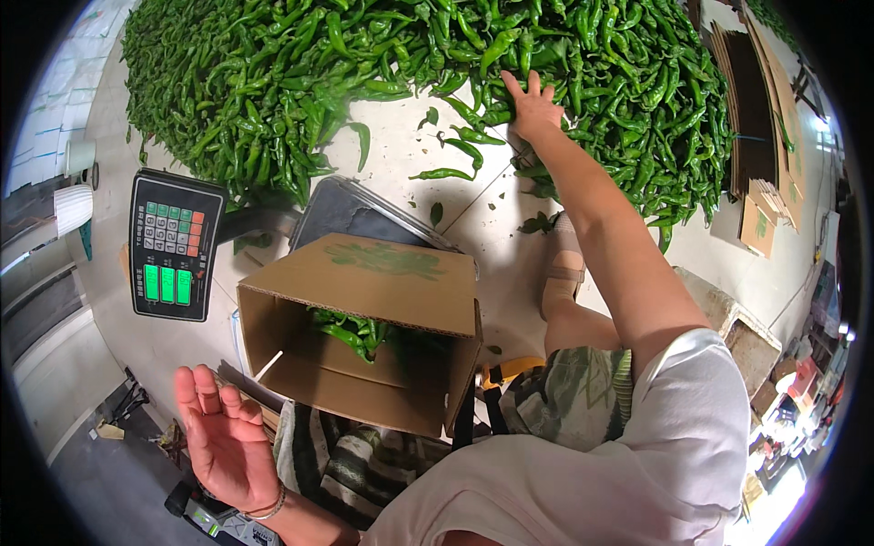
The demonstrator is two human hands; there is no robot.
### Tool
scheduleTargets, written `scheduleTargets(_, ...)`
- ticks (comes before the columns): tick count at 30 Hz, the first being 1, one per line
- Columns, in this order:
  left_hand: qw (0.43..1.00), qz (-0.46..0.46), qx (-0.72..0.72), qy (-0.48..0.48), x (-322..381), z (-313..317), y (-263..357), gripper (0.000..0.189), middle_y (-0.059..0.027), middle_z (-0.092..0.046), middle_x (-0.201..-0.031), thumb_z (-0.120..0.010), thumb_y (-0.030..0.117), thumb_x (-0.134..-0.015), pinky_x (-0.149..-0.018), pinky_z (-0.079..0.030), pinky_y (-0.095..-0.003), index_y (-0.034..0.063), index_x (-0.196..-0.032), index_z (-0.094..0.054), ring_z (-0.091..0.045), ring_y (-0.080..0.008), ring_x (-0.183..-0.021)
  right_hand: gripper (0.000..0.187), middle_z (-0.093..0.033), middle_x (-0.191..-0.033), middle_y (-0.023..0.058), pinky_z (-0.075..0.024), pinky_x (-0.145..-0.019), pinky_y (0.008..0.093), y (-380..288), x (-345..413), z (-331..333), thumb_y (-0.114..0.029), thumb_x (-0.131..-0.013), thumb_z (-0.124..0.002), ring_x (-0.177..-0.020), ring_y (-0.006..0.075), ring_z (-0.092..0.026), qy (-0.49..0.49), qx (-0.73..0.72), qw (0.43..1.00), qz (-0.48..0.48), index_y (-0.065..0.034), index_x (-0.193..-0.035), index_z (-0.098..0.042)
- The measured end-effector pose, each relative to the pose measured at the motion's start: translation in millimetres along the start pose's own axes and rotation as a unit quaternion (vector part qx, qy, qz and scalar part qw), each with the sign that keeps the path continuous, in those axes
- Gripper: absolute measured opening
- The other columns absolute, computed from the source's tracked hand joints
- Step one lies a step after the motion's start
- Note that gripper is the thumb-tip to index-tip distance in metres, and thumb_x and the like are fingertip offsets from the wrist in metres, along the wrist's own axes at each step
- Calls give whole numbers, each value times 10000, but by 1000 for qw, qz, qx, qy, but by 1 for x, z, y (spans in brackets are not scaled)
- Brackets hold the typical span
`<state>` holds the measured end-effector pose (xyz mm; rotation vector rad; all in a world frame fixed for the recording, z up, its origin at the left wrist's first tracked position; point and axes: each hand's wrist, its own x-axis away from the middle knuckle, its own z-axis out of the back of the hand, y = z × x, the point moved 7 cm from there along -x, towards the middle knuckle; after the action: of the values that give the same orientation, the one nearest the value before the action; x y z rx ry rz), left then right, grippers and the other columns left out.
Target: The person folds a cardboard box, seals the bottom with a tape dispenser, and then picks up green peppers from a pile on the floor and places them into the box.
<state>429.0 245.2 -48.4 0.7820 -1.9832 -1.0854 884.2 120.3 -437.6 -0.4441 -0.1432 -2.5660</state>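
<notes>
My right hand reaches forward to the near edge of a large heap of green chili peppers. Its fingers are spread over the peppers; the palm faces away, so the underside is hidden. Lower left, my left hand is raised with the palm up and nothing in it. Between my left hand and the heap is a cardboard box, its mouth turned towards me. Some green peppers show inside it. Behind the box lies the dark platform of a weighing scale.
The scale's keypad display, lit green, stands left of the box. Loose peppers and leaves are scattered on the tiled floor. Flattened cardboard leans at the right. A worn foam box sits right of my leg.
</notes>
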Motion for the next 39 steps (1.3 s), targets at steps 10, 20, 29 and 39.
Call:
scheduleTargets(10, 999, 9, 39, 22, -4, -3, -4, 470, -157, -485, -1338, -463, 156, -960, -880, -466, -383, 33, -1397, -340, -562, -275, -1110, 889, -369, -1359, 118, -493, -900, 419, 1, 12, 21, -125, -692, -753, -1149, 395, -475, -21, -67, 993, 97, -402, -1396, -285)
scheduleTargets(20, 999, 32, 14, 18, -15, -13, -16, 445, -145, -510, -1312, -460, 165, -964, -855, -478, -363, 32, -1379, -369, -572, -249, -1073, 779, -437, -1282, 144, -470, -915, 417, 12, 7, 15, -121, -688, -747, -1077, 374, -541, -48, -146, 977, 147, -326, -1349, -389)
scheduleTargets(29, 999, 25, 15, 21, -11, -12, -17, 450, -149, -502, -1319, -449, 168, -970, -860, -479, -368, 27, -1386, -355, -571, -251, -1073, 684, -530, -1217, 109, -473, -930, 377, 37, 35, 75, -171, -681, -751, -1038, 319, -583, 112, -317, 922, 191, -272, -1300, -481)
scheduleTargets(39, 1000, 9, 3, -7, 12, -3, -7, 459, -121, -461, -1380, -426, 168, -986, -838, -453, -332, 38, -1414, -327, -553, -226, -1115, 661, -602, -1095, 62, -474, -879, 298, -2, 152, 255, -36, -676, -764, -965, 167, -586, 113, -707, 645, 267, -63, -1276, -489)
